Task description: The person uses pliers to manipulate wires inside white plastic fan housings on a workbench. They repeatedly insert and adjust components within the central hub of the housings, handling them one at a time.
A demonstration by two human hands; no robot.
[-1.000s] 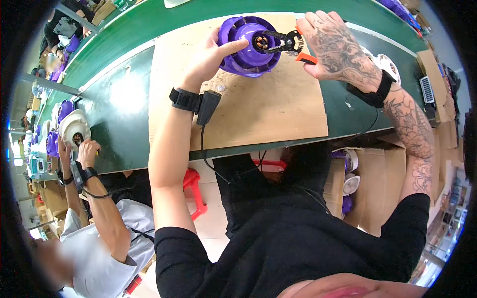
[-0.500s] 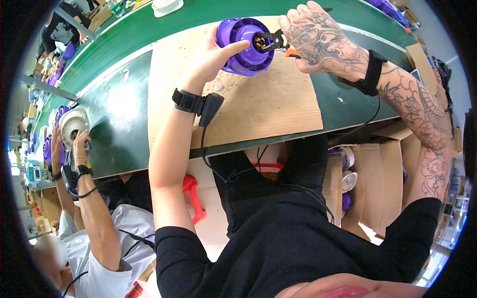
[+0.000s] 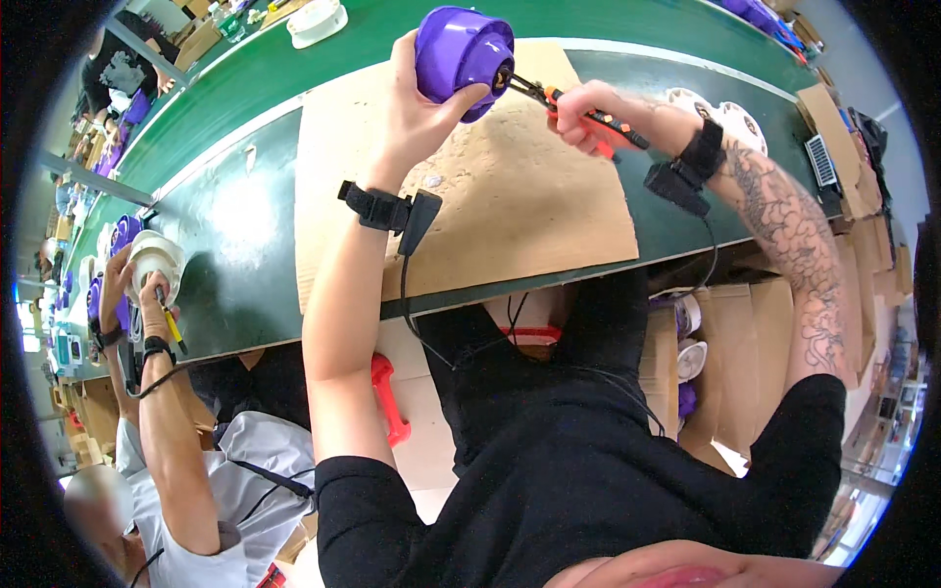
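My left hand [image 3: 423,132] is wrapped round a purple round plastic housing [image 3: 453,54], its thumb along the lower rim. The housing is held up above the cardboard sheet, tilted with its dark central opening [image 3: 502,78] turned toward my right. In my right hand [image 3: 591,110] is a pair of black and orange pliers [image 3: 621,129], the fingers closed round the handles. The slim jaws point left at the opening; whether they touch anything inside it I cannot tell.
Under my hands a cardboard sheet [image 3: 470,240] covers part of the green bench [image 3: 240,255]. White round parts [image 3: 740,125] lie beyond my right wrist. At left a co-worker's hand [image 3: 154,294] works on a white housing [image 3: 157,257]. An open carton [image 3: 740,323] of parts stands below the bench at right.
The purple housing has moved up and left and tipped so its opening faces right. My right hand has rotated, turning the pliers, and the white parts behind it now show.
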